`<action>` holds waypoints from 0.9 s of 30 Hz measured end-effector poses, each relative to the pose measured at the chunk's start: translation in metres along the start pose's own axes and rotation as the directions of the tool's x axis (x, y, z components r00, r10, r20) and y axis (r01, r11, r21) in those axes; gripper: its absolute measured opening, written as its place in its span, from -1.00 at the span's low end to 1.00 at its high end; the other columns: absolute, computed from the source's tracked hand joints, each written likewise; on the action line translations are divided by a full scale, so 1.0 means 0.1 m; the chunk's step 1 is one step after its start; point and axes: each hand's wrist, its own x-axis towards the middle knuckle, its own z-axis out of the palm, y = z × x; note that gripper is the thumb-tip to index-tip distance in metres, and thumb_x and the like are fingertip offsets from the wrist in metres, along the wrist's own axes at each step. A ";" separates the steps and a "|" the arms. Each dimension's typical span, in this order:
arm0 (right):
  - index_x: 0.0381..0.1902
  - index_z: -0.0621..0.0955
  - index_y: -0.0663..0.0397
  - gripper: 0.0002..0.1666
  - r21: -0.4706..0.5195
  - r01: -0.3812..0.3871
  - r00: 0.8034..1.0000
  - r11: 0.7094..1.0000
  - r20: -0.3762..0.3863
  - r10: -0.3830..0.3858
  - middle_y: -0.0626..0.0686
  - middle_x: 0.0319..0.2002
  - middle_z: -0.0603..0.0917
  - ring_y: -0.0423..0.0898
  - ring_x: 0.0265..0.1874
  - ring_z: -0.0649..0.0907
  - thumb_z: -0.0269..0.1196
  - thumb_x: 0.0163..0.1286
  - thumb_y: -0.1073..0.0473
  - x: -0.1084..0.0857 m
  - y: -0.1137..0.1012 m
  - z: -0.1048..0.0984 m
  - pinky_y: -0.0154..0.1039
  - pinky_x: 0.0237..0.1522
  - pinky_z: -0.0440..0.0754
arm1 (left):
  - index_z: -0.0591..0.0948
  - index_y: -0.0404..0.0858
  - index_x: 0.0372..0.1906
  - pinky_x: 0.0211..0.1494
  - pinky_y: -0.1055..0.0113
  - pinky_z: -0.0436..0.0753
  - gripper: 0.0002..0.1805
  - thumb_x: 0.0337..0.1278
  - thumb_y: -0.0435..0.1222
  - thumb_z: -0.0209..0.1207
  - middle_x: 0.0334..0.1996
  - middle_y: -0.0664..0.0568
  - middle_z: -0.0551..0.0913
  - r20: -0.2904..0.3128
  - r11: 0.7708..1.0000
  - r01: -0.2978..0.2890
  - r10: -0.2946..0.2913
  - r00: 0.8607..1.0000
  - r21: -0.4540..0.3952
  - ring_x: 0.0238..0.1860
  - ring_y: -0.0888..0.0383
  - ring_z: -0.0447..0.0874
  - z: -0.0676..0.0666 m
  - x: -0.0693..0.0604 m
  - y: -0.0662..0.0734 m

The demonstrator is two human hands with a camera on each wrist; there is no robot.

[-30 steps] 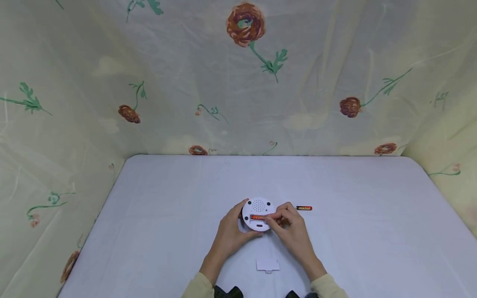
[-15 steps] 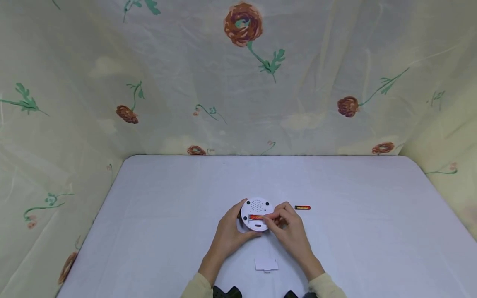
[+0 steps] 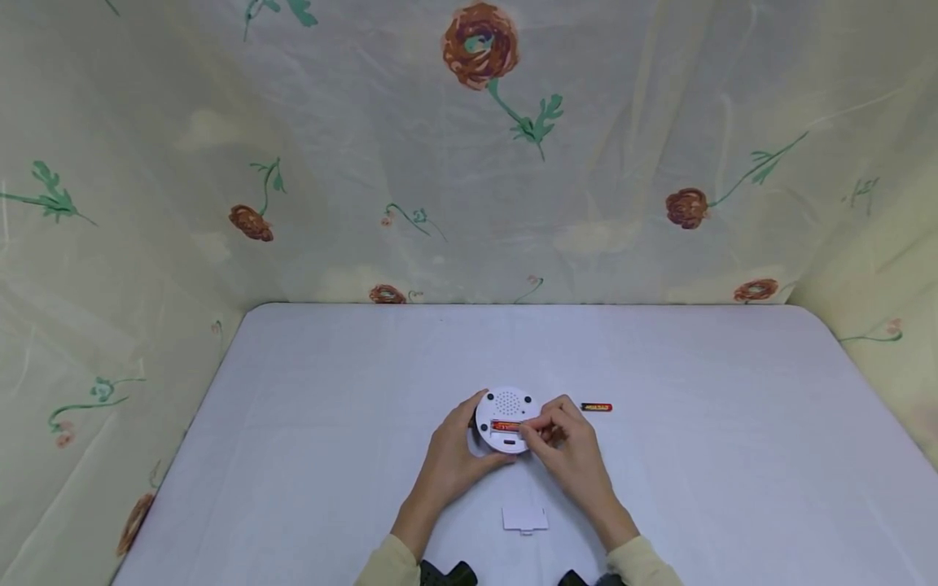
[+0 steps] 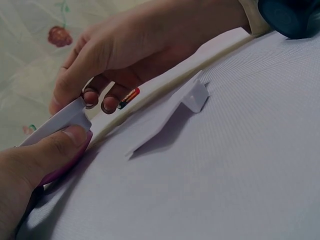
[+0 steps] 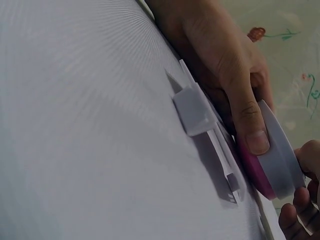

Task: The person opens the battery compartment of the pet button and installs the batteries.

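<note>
A round white device (image 3: 508,401) with a speaker grille and small dark feet faces up; in the right wrist view the device (image 5: 281,159) shows a pink lower side. My left hand (image 3: 456,458) grips it around its left edge, thumb at the near rim. A red battery (image 3: 506,426) lies in its compartment. My right hand (image 3: 575,452) has thumb and forefinger together at the battery's right end, which they cover; whether they pinch or press it, I cannot tell. In the left wrist view the right hand (image 4: 115,55) has its other fingers curled.
A second red battery (image 3: 597,407) lies on the white table (image 3: 330,391) just beyond the right hand. Nearer the front edge lies a white cover (image 3: 524,518) with a small tab. Behind the table hangs a flowered curtain (image 3: 352,146).
The head view has shifted slightly. Both hands, the device and the batteries hold nearly the same places.
</note>
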 end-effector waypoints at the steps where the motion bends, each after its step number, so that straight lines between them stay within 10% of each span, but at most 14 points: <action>1: -0.49 0.63 0.14 -0.88 -0.002 -0.001 1.000 1.000 -0.003 0.001 0.07 -0.39 0.47 -0.22 -0.50 0.48 0.38 0.09 0.39 0.00 0.04 0.01 -0.48 -0.48 0.50 | 0.24 -0.12 0.40 0.33 0.18 0.43 0.05 -0.31 -0.01 0.48 0.31 0.06 0.42 -0.001 1.000 -0.003 0.003 1.000 0.000 0.32 0.12 0.37 0.00 0.00 0.00; 27: -0.42 0.62 -0.03 -0.88 -0.089 -0.020 1.000 0.996 -0.006 0.020 -0.10 -0.39 0.45 -0.28 -0.51 0.44 0.37 0.14 0.29 0.00 0.25 0.06 -0.49 -0.52 0.44 | 0.23 -0.10 0.41 0.27 0.19 0.48 0.04 -0.28 0.01 0.47 0.24 0.05 0.47 -0.009 0.999 -0.031 0.031 0.999 0.015 0.24 0.14 0.44 -0.01 0.00 0.01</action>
